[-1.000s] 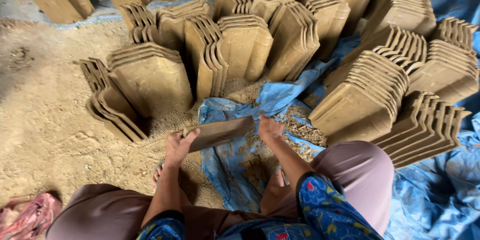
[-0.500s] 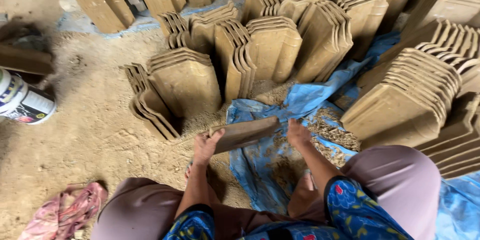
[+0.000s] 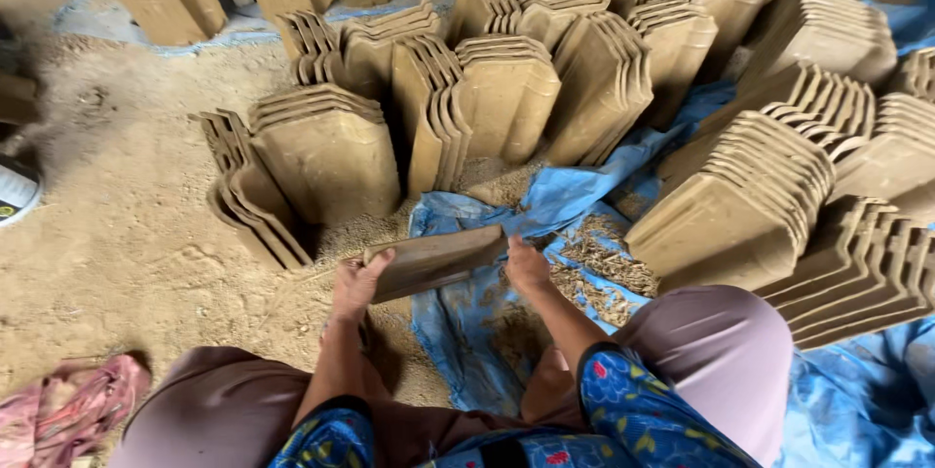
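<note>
both hands — left hand [image 3: 355,283], right hand [image 3: 526,265] — grip a clay tile [image 3: 435,261] by its ends.

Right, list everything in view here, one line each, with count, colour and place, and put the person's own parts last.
held tile: one, brown clay, between both hands, low centre.
tile stacks: many, too many to count, tan-brown, leaning on edge across the top and right.
tarp: one, blue, crumpled under the right-hand stacks and the right knee.
shavings: a loose scatter, tan, on the tarp right of the hands.
sandy ground: pale brown, left half.
cloth: one, pink, bottom left corner.
knees: two, in mauve trousers, bottom edge.
sleeves: two, blue floral, bottom centre.
left hand: gripping the tile's left end.
right hand: gripping its right end.
</note>
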